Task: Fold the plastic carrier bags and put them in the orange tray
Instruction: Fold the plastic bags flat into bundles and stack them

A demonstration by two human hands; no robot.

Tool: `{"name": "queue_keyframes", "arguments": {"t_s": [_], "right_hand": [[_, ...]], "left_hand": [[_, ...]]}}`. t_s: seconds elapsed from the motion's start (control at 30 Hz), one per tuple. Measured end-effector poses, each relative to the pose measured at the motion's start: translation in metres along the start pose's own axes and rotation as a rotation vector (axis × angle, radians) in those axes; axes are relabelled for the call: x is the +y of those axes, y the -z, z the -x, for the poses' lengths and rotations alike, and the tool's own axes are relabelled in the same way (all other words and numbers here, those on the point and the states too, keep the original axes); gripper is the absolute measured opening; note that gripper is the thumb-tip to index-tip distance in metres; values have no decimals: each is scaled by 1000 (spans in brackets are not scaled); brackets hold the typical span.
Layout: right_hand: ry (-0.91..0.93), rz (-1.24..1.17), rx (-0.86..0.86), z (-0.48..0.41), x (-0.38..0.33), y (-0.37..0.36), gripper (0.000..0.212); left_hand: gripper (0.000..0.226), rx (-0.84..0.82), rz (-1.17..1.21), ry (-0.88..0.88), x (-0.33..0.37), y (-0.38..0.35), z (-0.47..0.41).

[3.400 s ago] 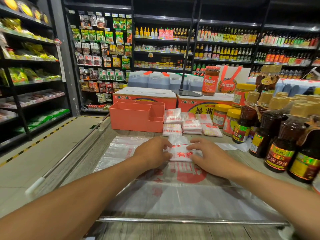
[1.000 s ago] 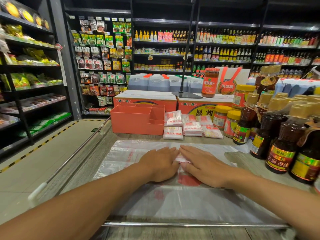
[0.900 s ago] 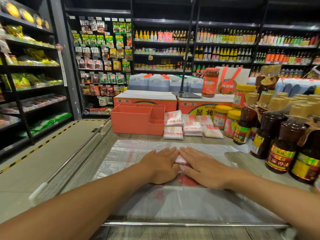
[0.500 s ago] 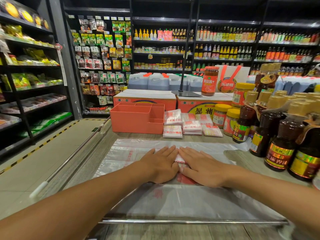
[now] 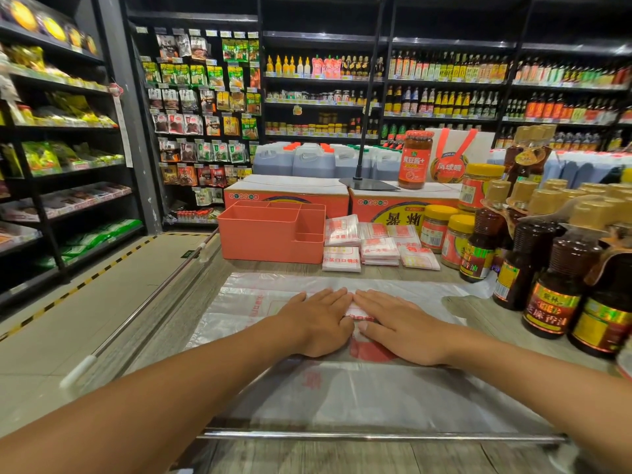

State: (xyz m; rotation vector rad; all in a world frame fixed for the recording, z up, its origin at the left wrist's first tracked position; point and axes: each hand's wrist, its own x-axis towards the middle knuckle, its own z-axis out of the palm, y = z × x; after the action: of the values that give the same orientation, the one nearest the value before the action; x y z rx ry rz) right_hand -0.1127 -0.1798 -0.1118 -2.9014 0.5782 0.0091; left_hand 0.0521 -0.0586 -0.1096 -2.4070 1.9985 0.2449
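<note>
A small folded plastic carrier bag (image 5: 355, 312), white with red print, lies under both my palms on the counter. My left hand (image 5: 316, 321) and my right hand (image 5: 398, 325) press flat on it side by side, fingers straight, so most of it is hidden. Beneath them spread flat clear carrier bags (image 5: 342, 388) with red print. The orange tray (image 5: 260, 237), with several compartments, stands behind to the left. Several folded bags (image 5: 371, 246) are stacked on the counter to the right of the tray.
Jars (image 5: 436, 229) and dark sauce bottles (image 5: 554, 285) crowd the right side of the counter. Orange cartons (image 5: 287, 195) stand behind the tray. A metal rail (image 5: 376, 436) runs along the near edge. An aisle floor and stocked shelves lie to the left.
Earlier my hands were folding the bag with curled fingers. Now both lie flat and close together, pressing the small folded packet down. The packet has become smaller.
</note>
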Motion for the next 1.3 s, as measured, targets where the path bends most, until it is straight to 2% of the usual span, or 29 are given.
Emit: {"name": "queue_keyframes", "arguments": {"t_s": [0.13,0.27,0.37,0.47,0.6,0.7,0.83,0.9,0.97,1.03,1.1,1.3], "right_hand": [[9,-64,248,2,12,1,47],[-18,-137,321,3,10,5,39],[-35,-234,365,3,5,8,31],[-92,-322,389,-1,3,11,22],[-283,-905,350,-10,-4,23,16],[-370,-1126,379,-14,-8,34,11],[-611,-1330,379,-26,-7,35,26],[-674,-1350,361,-33,-3,33,22],[-693,-1265,369,-37,1,38,24],[-676,-1191,401,-42,6,48,30],[-647,-1194,458,-51,11,61,26],[-590,-1104,619,-98,17,71,8]], "left_hand": [[59,76,73,1,0,3,0],[52,221,115,21,0,5,0],[58,215,110,40,-4,6,-1],[50,243,101,28,-7,6,-1],[30,279,90,-5,-5,5,2],[27,297,77,-7,-3,5,1],[29,284,23,-29,-2,2,2],[34,267,-8,-27,-3,3,2],[47,253,5,-10,-4,4,1],[62,230,42,30,-6,5,0],[71,208,79,81,-9,6,-3],[69,68,-20,108,-14,13,0]]}}
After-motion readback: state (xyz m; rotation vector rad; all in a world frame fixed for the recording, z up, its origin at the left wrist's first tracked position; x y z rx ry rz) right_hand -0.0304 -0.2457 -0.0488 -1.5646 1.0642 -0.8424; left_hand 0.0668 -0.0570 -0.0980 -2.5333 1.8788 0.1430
